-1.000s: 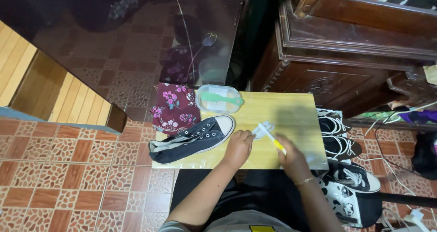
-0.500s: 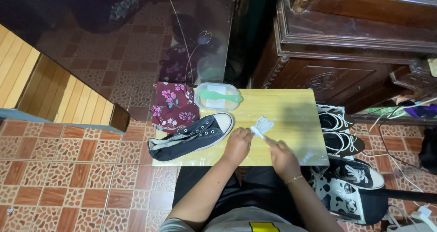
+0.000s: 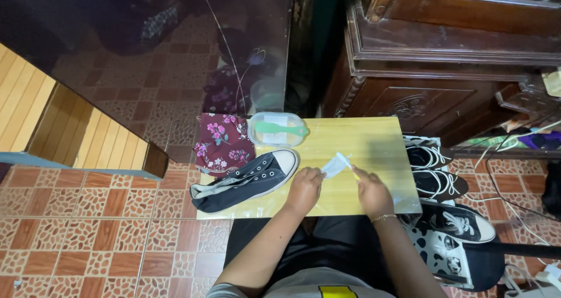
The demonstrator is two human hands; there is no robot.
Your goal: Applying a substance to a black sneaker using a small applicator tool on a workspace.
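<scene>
**Two hands hold a small white wipe over a wooden counter beside a black sneaker**

We see the left hand (image 3: 305,188) curled, its fingertips pinching the near edge of a small white wipe (image 3: 336,165). The right hand (image 3: 371,188) is also curled and pinches the same wipe from the other side, with a thin bracelet (image 3: 383,218) at the wrist. The wipe sits between the two hands, just above the counter (image 3: 374,143), near its middle; we cannot tell for certain whether it is paper, cloth or a thin packet, since it is small and partly crumpled.

Just left of the left hand lies a black canvas sneaker (image 3: 245,181) with a white toe cap and white sole, resting on its side across the counter's left end, the toe pointing toward the hands. Behind the sneaker, a dark red floral cloth (image 3: 223,143) hangs over the counter's far left corner. Next to the cloth stands a clear plastic container (image 3: 277,128) with a green piece inside or on top.

The counter is pale yellow wood. To its right, on the tiled floor (image 3: 87,216), are more sneakers: a black pair with white laces (image 3: 429,169) just beside the counter, and another black and white shoe (image 3: 459,222) nearer to us. A dark carved wooden cabinet (image 3: 444,70) stands behind the counter.
</scene>
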